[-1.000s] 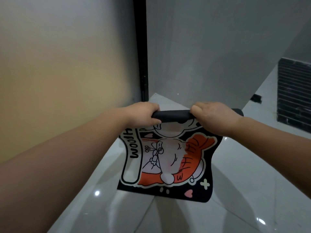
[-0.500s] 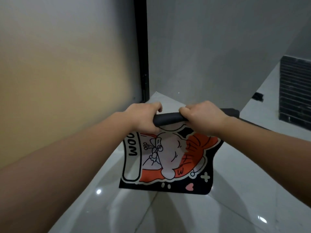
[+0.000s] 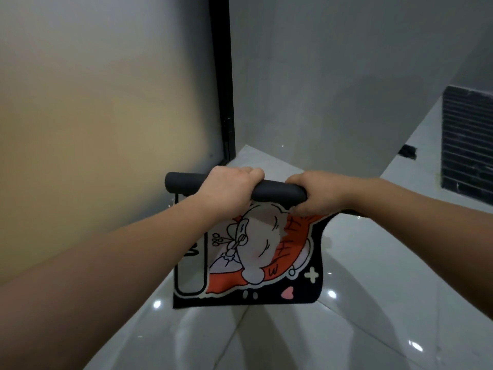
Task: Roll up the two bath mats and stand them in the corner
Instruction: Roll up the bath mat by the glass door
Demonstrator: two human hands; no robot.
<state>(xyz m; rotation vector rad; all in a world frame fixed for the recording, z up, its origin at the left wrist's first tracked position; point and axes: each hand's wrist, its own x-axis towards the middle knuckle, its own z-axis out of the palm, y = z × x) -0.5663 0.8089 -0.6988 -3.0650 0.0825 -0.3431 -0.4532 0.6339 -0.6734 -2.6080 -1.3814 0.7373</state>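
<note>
I hold one bath mat (image 3: 256, 252) in the air, black-backed with an orange and white cartoon print. Its top part is wound into a dark roll, and the loose part hangs down above the floor. My left hand (image 3: 226, 188) is clenched around the middle of the roll. My right hand (image 3: 312, 193) grips the roll's right end, thumb under it. The roll's left end sticks out past my left hand. Only this one mat shows.
The corner (image 3: 240, 153), where a frosted glass panel with a black frame (image 3: 221, 84) meets a grey wall (image 3: 333, 76), lies just beyond my hands. Glossy white floor tiles (image 3: 293, 337) spread below. A dark slatted grille (image 3: 466, 145) stands at the right.
The roll has grown and the hanging part is shorter. My left hand has slid toward the middle, so the roll's left end now shows. The mat has shifted a little left.
</note>
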